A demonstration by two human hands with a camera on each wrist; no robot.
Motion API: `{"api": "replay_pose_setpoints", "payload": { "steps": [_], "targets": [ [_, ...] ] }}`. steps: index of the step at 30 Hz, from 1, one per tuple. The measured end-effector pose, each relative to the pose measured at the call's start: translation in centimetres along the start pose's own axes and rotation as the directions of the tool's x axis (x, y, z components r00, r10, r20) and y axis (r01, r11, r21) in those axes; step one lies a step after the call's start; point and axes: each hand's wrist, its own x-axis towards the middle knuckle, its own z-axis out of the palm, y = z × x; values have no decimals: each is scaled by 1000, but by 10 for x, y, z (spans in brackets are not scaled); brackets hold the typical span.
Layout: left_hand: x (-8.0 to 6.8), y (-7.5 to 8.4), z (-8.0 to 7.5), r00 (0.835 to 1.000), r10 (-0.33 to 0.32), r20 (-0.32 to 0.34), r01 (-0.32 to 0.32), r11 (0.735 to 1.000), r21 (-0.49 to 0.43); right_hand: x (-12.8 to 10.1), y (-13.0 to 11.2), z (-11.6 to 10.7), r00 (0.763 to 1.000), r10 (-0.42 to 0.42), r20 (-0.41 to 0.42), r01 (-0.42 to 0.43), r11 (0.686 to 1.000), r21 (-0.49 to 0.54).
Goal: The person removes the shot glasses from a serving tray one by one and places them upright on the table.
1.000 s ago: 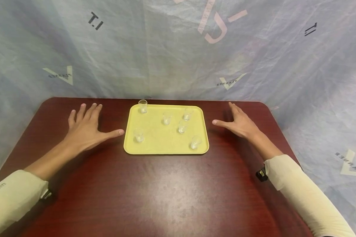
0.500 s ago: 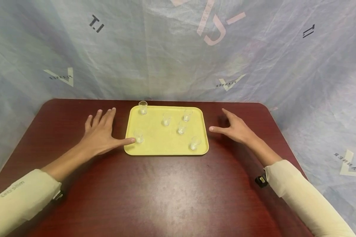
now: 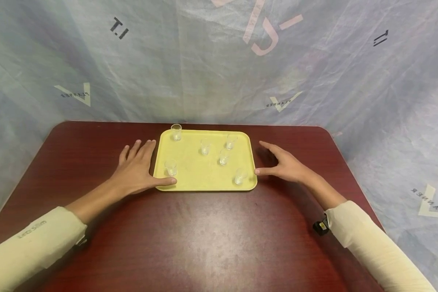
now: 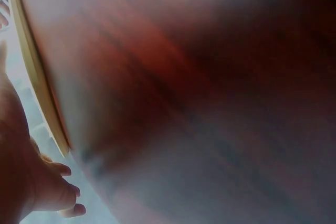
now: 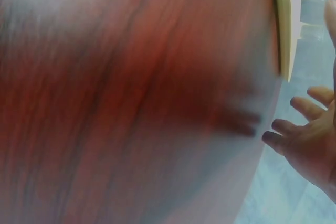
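A yellow tray (image 3: 204, 178) carrying six small glasses sits mid-surface (image 3: 204, 243). The left hand (image 3: 136, 172) and right hand (image 3: 286, 166), fingers spread, touch its sides; lifting level would steady the glasses.

We see mostly the dark red wooden table (image 5: 131, 98), badly blurred, its grain running in streaks across nearly the whole picture. At the upper right edge we make out the pale yellow rim of the tray (image 5: 282, 24), standing as a narrow strip against the wood, with something greyish and unclear just past it in the corner. Low on the right our right hand (image 5: 310, 145) comes in with its fingers (image 5: 302, 107) spread and straight, apart from the tray's rim and gripping nothing.
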Motion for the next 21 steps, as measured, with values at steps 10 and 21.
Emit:
{"api": "replay_pose_setpoints", "payload": {
  "steps": [10,21],
  "targets": [
    [2,4,8,999,35,3,-35,999,15,-3,-13,8,999,-41,-35,46,990,136],
    [4,8,13,998,30,55,-32,999,40,2,-22,18,989,-140,-49,148,948,281]
  ]
}}
